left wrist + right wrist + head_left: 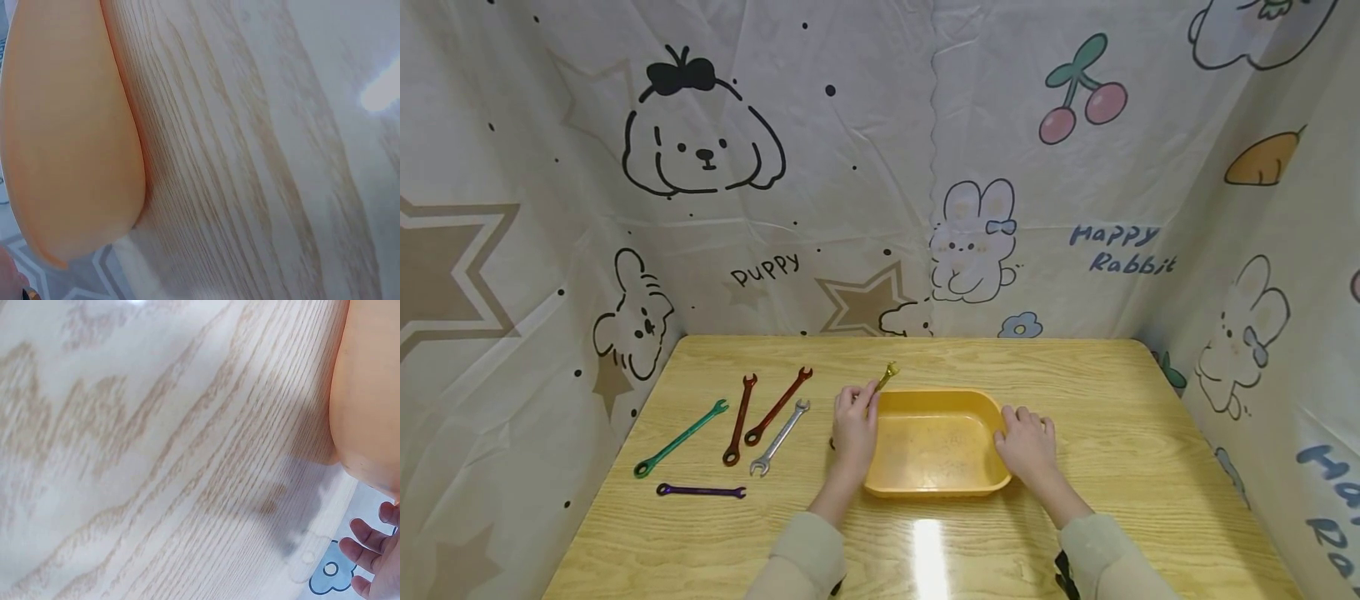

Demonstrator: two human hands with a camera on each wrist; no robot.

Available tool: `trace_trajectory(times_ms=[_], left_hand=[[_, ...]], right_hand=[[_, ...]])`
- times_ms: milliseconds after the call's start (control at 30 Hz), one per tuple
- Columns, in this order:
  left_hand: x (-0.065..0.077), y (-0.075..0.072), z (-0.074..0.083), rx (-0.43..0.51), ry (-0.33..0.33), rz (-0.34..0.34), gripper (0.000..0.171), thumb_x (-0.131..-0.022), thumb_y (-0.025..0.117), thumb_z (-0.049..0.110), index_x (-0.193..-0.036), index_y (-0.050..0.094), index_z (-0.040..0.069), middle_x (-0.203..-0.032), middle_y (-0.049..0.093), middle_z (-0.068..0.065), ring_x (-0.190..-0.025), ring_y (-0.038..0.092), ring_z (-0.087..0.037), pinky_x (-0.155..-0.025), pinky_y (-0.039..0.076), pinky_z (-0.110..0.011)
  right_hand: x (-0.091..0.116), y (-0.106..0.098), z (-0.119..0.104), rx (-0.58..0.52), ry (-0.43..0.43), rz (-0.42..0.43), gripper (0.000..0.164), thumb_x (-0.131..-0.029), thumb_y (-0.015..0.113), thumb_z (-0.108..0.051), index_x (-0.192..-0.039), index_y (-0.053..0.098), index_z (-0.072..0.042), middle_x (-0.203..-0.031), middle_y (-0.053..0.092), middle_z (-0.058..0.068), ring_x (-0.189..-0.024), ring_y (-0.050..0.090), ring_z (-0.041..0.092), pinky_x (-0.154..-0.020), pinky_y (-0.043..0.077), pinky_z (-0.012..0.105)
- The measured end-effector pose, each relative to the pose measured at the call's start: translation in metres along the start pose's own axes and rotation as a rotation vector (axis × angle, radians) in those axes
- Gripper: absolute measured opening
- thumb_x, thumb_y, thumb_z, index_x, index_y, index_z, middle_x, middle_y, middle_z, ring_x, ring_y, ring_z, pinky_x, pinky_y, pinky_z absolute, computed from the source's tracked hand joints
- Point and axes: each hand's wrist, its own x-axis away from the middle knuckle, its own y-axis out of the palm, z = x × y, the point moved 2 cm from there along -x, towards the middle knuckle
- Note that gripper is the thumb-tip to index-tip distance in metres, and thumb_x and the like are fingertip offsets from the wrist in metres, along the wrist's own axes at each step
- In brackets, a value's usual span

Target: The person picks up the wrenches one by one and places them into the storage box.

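Observation:
A yellow plastic tray (936, 486) lies on the table, its wall also filling the left side of the left wrist view. At its left rim, my left hand (855, 429) holds a gold wrench (889, 372), whose open end sticks out past the fingertips; the palm hides most of its shaft. My right hand (1028, 446) grips the right rim of the tray, thumb towards the inside. In the right wrist view, the fingers (369, 540) of that hand show loosely bent beside the tray's outer wall.
Left of the tray lie a green wrench (681, 439), two red wrenches (741, 421), a silver wrench (781, 437) and a purple wrench (702, 491). A printed cloth (865, 167) hangs behind and beside the wooden table (1150, 467).

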Motion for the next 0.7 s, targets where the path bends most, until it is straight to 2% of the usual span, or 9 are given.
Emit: trace_trajectory(times_ms=[233,467,700], left_hand=[[0.003,0.010,0.007,-0.005,0.056,-0.025,0.020,-0.083,0.066,0.008,-0.103,0.070,0.008,-0.085,0.053,-0.008,-0.078,0.051,-0.020,-0.061,0.049,-0.029],[0.009,0.018,0.011,-0.009,0.146,-0.022,0.021,-0.078,0.070,0.005,-0.099,0.071,0.008,-0.082,0.053,-0.007,-0.074,0.052,-0.020,-0.059,0.047,-0.028],[0.015,0.023,0.013,-0.037,0.170,-0.107,0.021,-0.078,0.071,0.008,-0.100,0.071,0.010,-0.082,0.055,-0.006,-0.075,0.052,-0.018,-0.060,0.047,-0.027]], right_hand=[[0.000,0.000,0.000,-0.004,-0.001,0.005,0.033,-0.087,0.052,-0.022,-0.113,0.051,-0.001,-0.104,0.053,0.019,-0.100,0.049,0.039,-0.093,0.025,0.058],[0.000,0.001,0.001,-0.003,-0.001,0.010,0.032,-0.086,0.052,-0.021,-0.111,0.051,-0.002,-0.102,0.053,0.018,-0.099,0.049,0.039,-0.093,0.025,0.057],[0.000,0.003,0.001,-0.003,0.000,0.012,0.031,-0.086,0.052,-0.021,-0.111,0.051,-0.002,-0.102,0.053,0.018,-0.099,0.049,0.039,-0.093,0.025,0.057]])
